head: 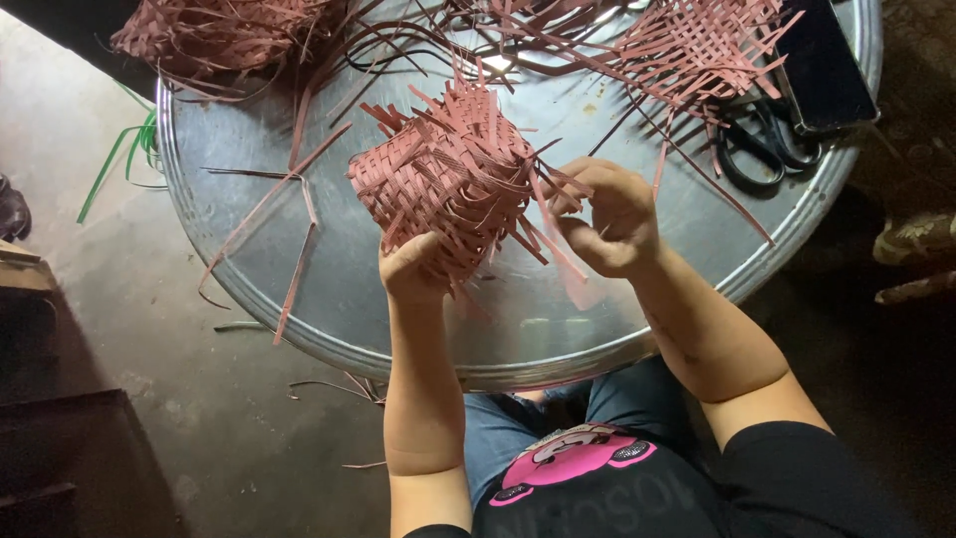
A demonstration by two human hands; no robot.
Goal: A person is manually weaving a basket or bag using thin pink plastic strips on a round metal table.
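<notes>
— while the left hand (410, 267) props a small reddish woven basket (445, 189) from below, what is the right hand (605, 219) doing?

— it is pinched shut on loose strips (546, 231) trailing from the basket's right side, fingers curled narrow around them.

— and the left hand's grip?

— closed on the basket's near lower edge, thumb side up; the basket is held tilted, above the middle of a round metal surface (329, 269), its unfinished strip ends bristling toward the far side.

— what else lies on that surface?

— a flat woven mat (697, 45) of the same reddish strips at the far right, black scissors (762, 144) just near it, and a dark flat rectangular thing (822, 65) at the far right rim. a heap of strips (214, 35) sits at the far left, with single strips (289, 204) scattered on the left part of the surface.

— off the surface?

— green strips (124, 154) on the concrete floor (129, 329) at left.
</notes>
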